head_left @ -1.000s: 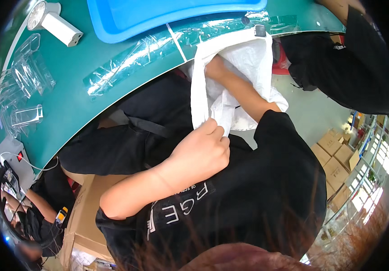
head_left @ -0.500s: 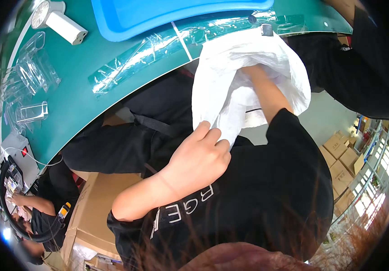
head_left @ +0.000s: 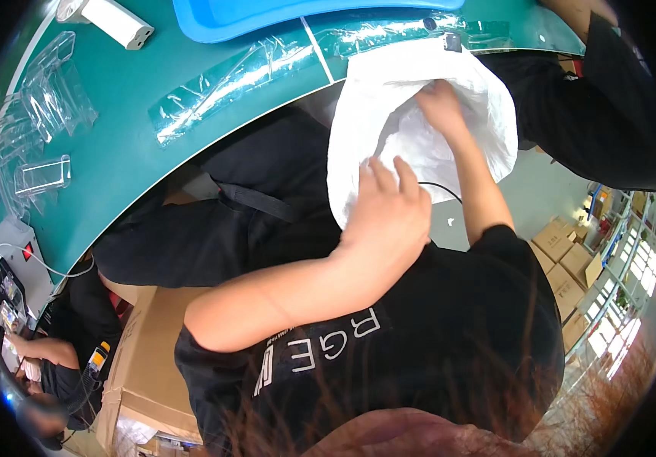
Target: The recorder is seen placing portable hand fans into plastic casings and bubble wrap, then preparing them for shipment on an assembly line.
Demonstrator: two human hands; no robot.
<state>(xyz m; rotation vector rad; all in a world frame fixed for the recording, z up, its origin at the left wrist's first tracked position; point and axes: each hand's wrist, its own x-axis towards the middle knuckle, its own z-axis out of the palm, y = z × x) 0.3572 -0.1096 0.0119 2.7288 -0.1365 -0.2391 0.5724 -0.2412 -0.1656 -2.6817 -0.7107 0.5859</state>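
Where the green bench curves past the far side of a white sack, clear, glossy film lies along the bench edge, crinkled and catching the light. Beyond the sack to the left, a blue tray with rounded corners rests on the bench; farther left of the sack are a white block-shaped device, thin see-through plastic pieces and a grey box with a red switch. To the right of the sack, smooth grey floor runs toward stacked brown cartons; well to its lower left sits a large cardboard box.

The sack is soft, matt and creased, its mouth gaping in a rough oval at the bench edge, with a small dark piece on its far rim and a thin black cord curving at its near side. The right hand is inside the mouth, fingertips partly hidden; I cannot tell whether they grip anything. The left hand is at the near rim, fingers spread and loosely bent.
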